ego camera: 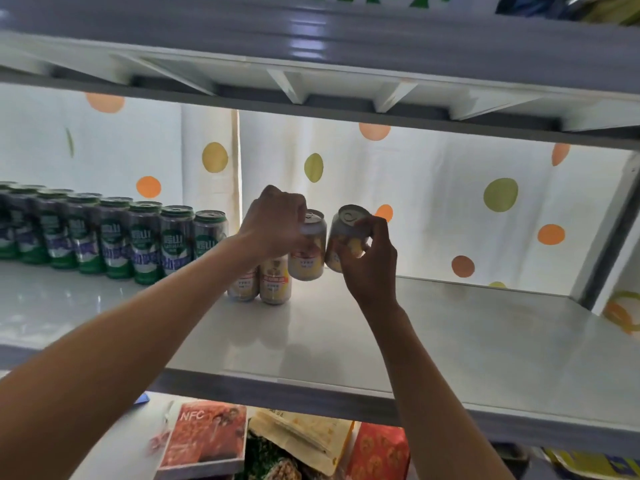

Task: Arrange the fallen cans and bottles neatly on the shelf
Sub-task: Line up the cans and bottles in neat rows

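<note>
Head view: the left hand (277, 223) curls over the top of a yellow can (307, 251) that stands upright near the middle of the white shelf (450, 334). The right hand (369, 258) grips a second yellow can (346, 233), tilted and just beside the first; whether its base touches the shelf cannot be told. Two more yellow cans (275, 280) stand upright just in front of them, partly behind the left forearm. A row of green cans (114, 237) lines the shelf toward its left back edge. Boxes and packets (207, 438) lie on the shelf below.
</note>
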{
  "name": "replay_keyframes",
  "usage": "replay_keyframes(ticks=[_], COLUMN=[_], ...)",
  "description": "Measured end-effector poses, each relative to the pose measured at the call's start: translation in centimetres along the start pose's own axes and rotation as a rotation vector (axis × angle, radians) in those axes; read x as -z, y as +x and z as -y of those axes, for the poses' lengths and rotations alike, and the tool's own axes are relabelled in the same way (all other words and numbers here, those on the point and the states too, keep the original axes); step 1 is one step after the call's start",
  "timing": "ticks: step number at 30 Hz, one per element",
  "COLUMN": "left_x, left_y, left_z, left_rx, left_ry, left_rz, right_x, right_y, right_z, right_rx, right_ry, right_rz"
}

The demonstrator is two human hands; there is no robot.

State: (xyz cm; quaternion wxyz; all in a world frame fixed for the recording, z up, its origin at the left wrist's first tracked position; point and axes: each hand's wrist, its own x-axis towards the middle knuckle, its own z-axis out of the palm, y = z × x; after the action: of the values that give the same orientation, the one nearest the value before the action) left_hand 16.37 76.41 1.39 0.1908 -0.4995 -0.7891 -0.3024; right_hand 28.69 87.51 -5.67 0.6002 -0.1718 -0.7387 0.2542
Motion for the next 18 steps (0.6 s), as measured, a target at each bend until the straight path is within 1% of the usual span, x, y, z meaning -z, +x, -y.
replay_keyframes(ticks=[3,7,11,18], left_x=[-0.5,-1.0,-1.6,-3.8], left_y=[0.5,1.3,2.0,1.5], left_z=[0.4,0.7,1.0,1.0], left_rx=[-0.029,-0.066,-0.036,-0.039], left_ry=[0.043,0.156,0.18,0.205], left_rz=[0.032,0.047,0.091,0.132], right_x=[-0.8,-1.4,-1.2,-1.1], right_y=[-0.1,-1.6,-1.5,-1.8], right_z=[-1.6,-3.8,-4.9,-5.4], right_rx=[0.001,-0.08,-0.133,-0.103], right_ry=[-0.04,-0.039,-0.044,-0.052], right_rz=[0.045,-0.027,-0.07,-0.07])
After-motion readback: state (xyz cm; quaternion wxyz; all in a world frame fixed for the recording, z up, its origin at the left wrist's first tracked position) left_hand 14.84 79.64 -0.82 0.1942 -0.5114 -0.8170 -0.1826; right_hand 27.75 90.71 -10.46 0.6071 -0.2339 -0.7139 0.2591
